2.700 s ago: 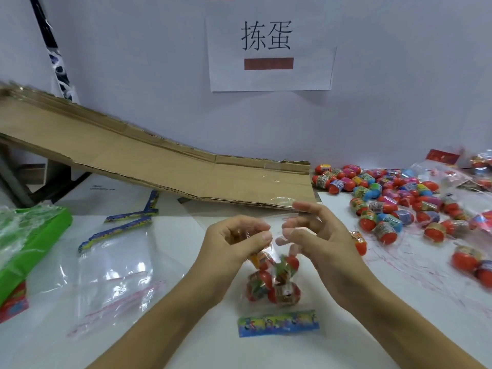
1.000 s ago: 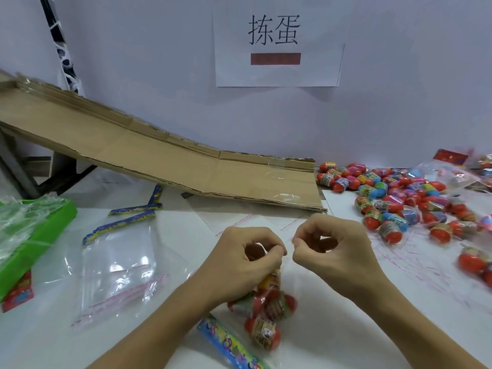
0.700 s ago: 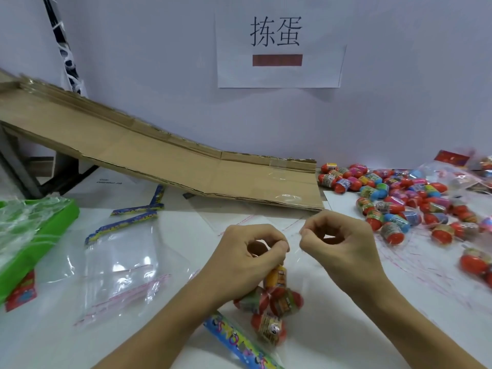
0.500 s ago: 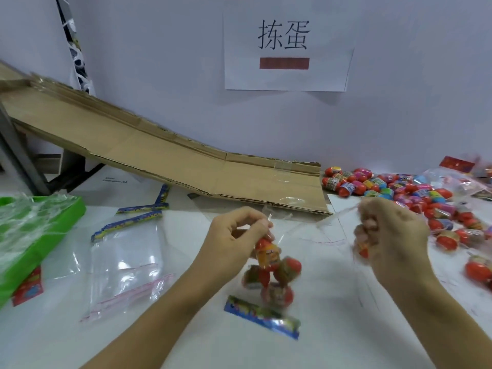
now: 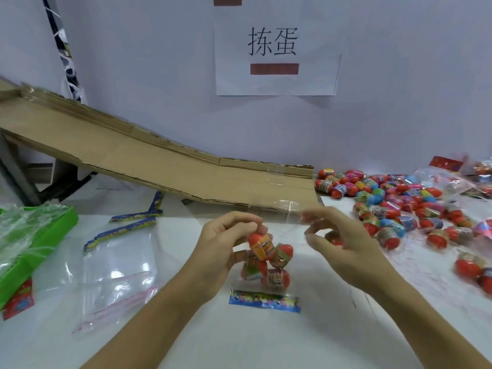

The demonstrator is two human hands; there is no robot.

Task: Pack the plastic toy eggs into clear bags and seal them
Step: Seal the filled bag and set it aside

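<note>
The filled clear bag (image 5: pixel 266 265) is pinched at its top by the left hand (image 5: pixel 226 243), eggs hanging below, while the right hand (image 5: pixel 338 243) beside it is blurred, grip unclear, probably for sealing.

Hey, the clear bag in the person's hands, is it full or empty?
Partly filled. The bag holds about four toy eggs bunched at its bottom, above a colourful strip; its upper part is empty. The left hand grips it near the eggs.

White bench (image 5: pixel 266 342) carried loose toy eggs (image 5: pixel 399 206) at right, empty clear bags (image 5: pixel 117 265) and green tray (image 5: pixel 32 243) at left, cardboard ramp (image 5: pixel 159 161) behind, printed strip (image 5: pixel 265 300) mid.
</note>
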